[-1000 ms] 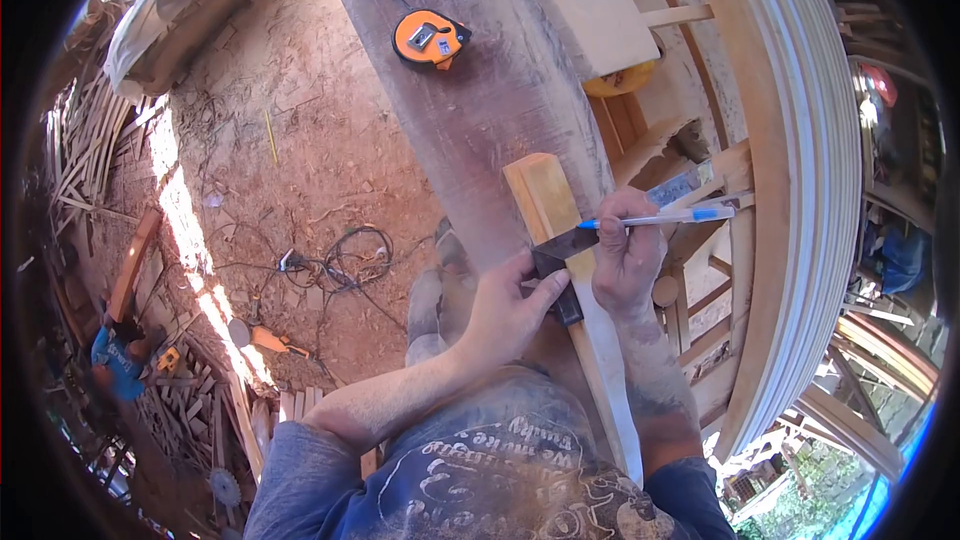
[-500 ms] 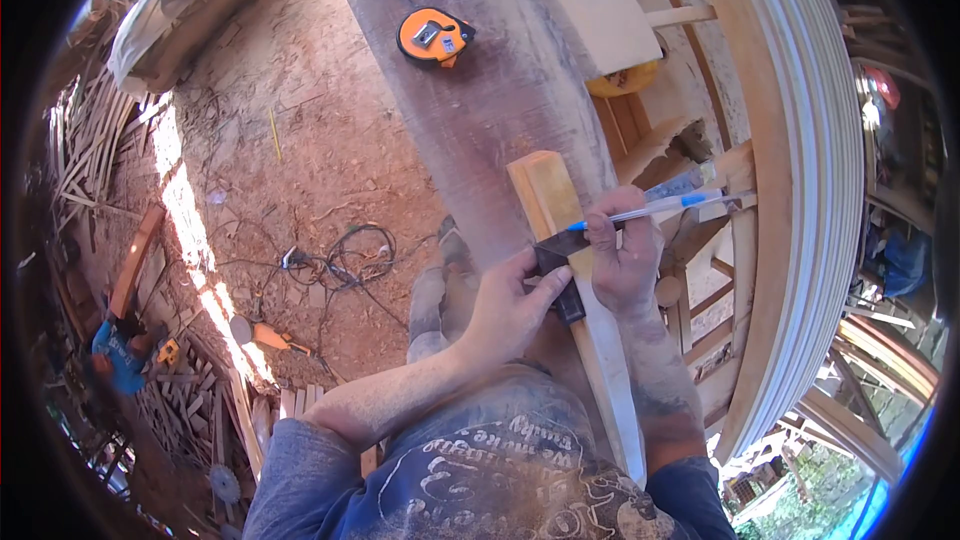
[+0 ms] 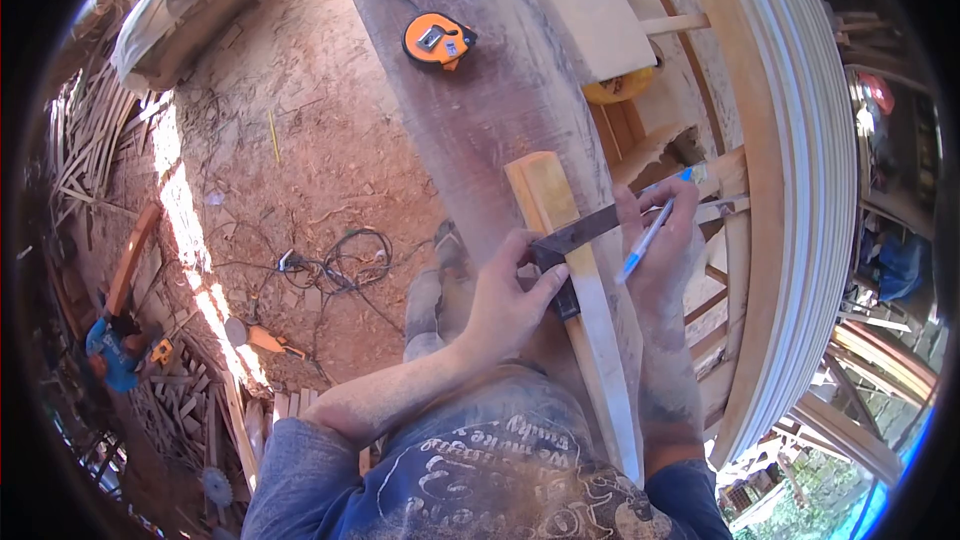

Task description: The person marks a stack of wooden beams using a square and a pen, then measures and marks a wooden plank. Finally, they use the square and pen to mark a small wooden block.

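Observation:
My left hand (image 3: 512,290) is closed on the dark stock of a try square (image 3: 582,229), its thumb pressing on the stock. The stock lies along a squared wooden piece (image 3: 548,196), and the blade crosses the top of that piece toward the right. In my right hand (image 3: 662,245) is a pen (image 3: 650,238) with a blue end, held just right of the wood with that end pointing down toward me. Part of the blade's far end is hidden by the right fingers. The wooden piece rests on a broad dark plank (image 3: 480,130) and runs back toward my body.
An orange tape measure (image 3: 437,41) lies on the plank. To the right stand stacked long boards (image 3: 800,190) and a wooden frame. On the dirt floor at left are a coiled black cable (image 3: 355,260), an orange power tool (image 3: 270,338) and scrap wood.
My right hand has moved slightly right, off the wood, and the pen has turned from nearly level to steeply slanted. More of the square's blade shows. My left hand stays on the square.

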Tool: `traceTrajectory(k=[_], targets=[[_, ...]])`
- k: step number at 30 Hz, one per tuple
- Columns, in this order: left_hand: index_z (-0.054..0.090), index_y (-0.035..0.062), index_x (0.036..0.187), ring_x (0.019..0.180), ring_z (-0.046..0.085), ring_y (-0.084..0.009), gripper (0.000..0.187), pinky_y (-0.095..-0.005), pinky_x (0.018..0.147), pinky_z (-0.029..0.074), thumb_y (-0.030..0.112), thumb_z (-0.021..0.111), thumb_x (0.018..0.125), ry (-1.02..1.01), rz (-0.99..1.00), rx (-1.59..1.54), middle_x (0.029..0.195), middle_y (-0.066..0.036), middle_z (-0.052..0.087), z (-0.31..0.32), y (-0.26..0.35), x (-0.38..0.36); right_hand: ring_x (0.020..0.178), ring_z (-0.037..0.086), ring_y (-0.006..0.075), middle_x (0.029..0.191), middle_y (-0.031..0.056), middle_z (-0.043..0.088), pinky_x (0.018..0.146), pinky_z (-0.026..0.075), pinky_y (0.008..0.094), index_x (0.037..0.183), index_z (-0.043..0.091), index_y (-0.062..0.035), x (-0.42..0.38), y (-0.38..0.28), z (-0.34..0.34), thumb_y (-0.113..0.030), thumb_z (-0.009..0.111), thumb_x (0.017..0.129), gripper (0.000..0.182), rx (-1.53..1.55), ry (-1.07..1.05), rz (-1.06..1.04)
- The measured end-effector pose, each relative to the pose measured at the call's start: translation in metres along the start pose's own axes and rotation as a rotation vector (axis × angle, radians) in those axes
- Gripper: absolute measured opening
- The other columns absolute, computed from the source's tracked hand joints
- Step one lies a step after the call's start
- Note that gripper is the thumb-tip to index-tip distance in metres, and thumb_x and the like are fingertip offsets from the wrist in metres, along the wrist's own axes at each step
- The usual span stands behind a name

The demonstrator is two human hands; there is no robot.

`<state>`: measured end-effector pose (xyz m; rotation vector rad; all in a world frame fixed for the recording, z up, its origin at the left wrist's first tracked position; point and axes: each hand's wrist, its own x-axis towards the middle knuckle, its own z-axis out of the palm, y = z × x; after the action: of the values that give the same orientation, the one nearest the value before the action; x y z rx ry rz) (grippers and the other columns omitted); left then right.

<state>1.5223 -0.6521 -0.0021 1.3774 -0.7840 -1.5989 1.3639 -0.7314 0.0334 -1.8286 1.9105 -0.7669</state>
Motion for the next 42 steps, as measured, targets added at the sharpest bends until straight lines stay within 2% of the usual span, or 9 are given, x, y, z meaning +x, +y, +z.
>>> traceTrajectory(k=[2, 5, 9, 11, 14, 22, 28, 31, 42], targets=[[0.065, 0.0055, 0.114, 0.101, 0.067, -0.0209, 0.027, -0.0320, 0.084, 0.056, 0.010, 0.073, 0.088, -0.043, 0.068, 0.218, 0.111, -0.010, 0.066, -0.003, 0.011, -0.009, 0.069, 0.062, 0.0102, 0.080, 0.0044, 0.059, 0.061, 0.050, 0.0276, 0.097, 0.050, -0.0026, 0.002, -0.005, -0.002, -0.014, 0.073, 0.094, 0.026, 0.073, -0.096, 0.098], [0.065, 0.0071, 0.111, 0.092, 0.069, -0.0276, 0.032, -0.0354, 0.080, 0.057, -0.002, 0.071, 0.081, -0.050, 0.512, 0.744, 0.103, -0.014, 0.064, -0.017, 0.012, -0.016, 0.072, 0.064, 0.0101, 0.081, 0.0051, 0.060, 0.063, 0.051, 0.0261, 0.096, 0.046, -0.0039, 0.009, -0.007, -0.003, -0.008, 0.075, 0.090, 0.029, 0.387, -0.193, 0.276], [0.066, 0.0089, 0.110, 0.086, 0.066, -0.0261, 0.032, -0.0345, 0.079, 0.054, 0.001, 0.073, 0.079, 0.178, 0.753, 0.966, 0.102, -0.012, 0.064, -0.025, 0.019, -0.009, 0.073, 0.062, 0.0088, 0.084, 0.0053, 0.060, 0.066, 0.051, 0.0249, 0.097, 0.044, -0.0050, 0.022, 0.001, 0.011, 0.002, 0.071, 0.088, 0.029, 0.720, -0.166, 0.368], [0.066, 0.0080, 0.109, 0.084, 0.065, -0.0227, 0.026, -0.0334, 0.079, 0.052, 0.005, 0.074, 0.084, 0.209, 0.628, 0.900, 0.100, -0.010, 0.065, -0.027, 0.004, -0.019, 0.076, 0.063, 0.0092, 0.088, 0.0063, 0.061, 0.068, 0.053, 0.0247, 0.098, 0.044, -0.0059, 0.025, 0.015, 0.020, 0.006, 0.069, 0.088, 0.030, 0.798, -0.157, 0.366], [0.067, 0.0026, 0.108, 0.085, 0.063, -0.0161, 0.021, -0.0303, 0.077, 0.050, 0.014, 0.074, 0.092, -0.030, -0.208, 0.067, 0.096, -0.007, 0.068, -0.025, -0.011, -0.013, 0.078, 0.064, 0.0100, 0.092, 0.0073, 0.061, 0.070, 0.054, 0.0258, 0.099, 0.043, -0.0068, 0.026, 0.018, 0.028, 0.009, 0.067, 0.088, 0.031, 0.871, -0.150, 0.385], [0.066, -0.0056, 0.113, 0.086, 0.065, -0.0127, 0.027, -0.0287, 0.079, 0.054, 0.017, 0.069, 0.098, -0.039, -0.191, -0.276, 0.095, -0.006, 0.070, -0.011, 0.003, 0.006, 0.078, 0.064, 0.0112, 0.093, 0.0073, 0.063, 0.065, 0.052, 0.0257, 0.105, 0.047, -0.0056, 0.024, -0.012, 0.023, -0.001, 0.062, 0.097, 0.017, 0.800, -0.151, 0.463], [0.067, -0.0067, 0.113, 0.090, 0.068, -0.0140, 0.026, -0.0287, 0.082, 0.054, 0.015, 0.069, 0.098, -0.032, -0.161, -0.272, 0.098, -0.008, 0.072, -0.008, -0.010, 0.007, 0.069, 0.058, 0.0103, 0.086, 0.0050, 0.060, 0.063, 0.047, 0.0248, 0.115, 0.058, -0.0027, 0.016, 0.014, 0.015, -0.027, 0.059, 0.105, 0.026, 0.757, -0.079, 0.247], [0.067, -0.0071, 0.111, 0.090, 0.068, -0.0145, 0.025, -0.0291, 0.083, 0.055, 0.014, 0.069, 0.098, -0.026, -0.185, -0.268, 0.098, -0.009, 0.073, -0.007, -0.006, 0.008, 0.065, 0.052, 0.0092, 0.082, 0.0034, 0.057, 0.060, 0.043, 0.0240, 0.112, 0.058, -0.0023, 0.001, 0.004, 0.022, -0.028, 0.056, 0.106, 0.027, 0.670, -0.139, 0.038], [0.069, -0.0040, 0.118, 0.098, 0.066, -0.0118, 0.033, -0.0288, 0.089, 0.053, 0.019, 0.073, 0.095, -0.073, -0.203, -0.252, 0.107, -0.007, 0.074, -0.014, -0.014, 0.007, 0.063, 0.045, 0.0065, 0.081, 0.0013, 0.051, 0.055, 0.037, 0.0228, 0.099, 0.052, -0.0049, -0.012, 0.018, 0.044, -0.029, 0.052, 0.108, 0.025, 0.479, -0.168, -0.205]])
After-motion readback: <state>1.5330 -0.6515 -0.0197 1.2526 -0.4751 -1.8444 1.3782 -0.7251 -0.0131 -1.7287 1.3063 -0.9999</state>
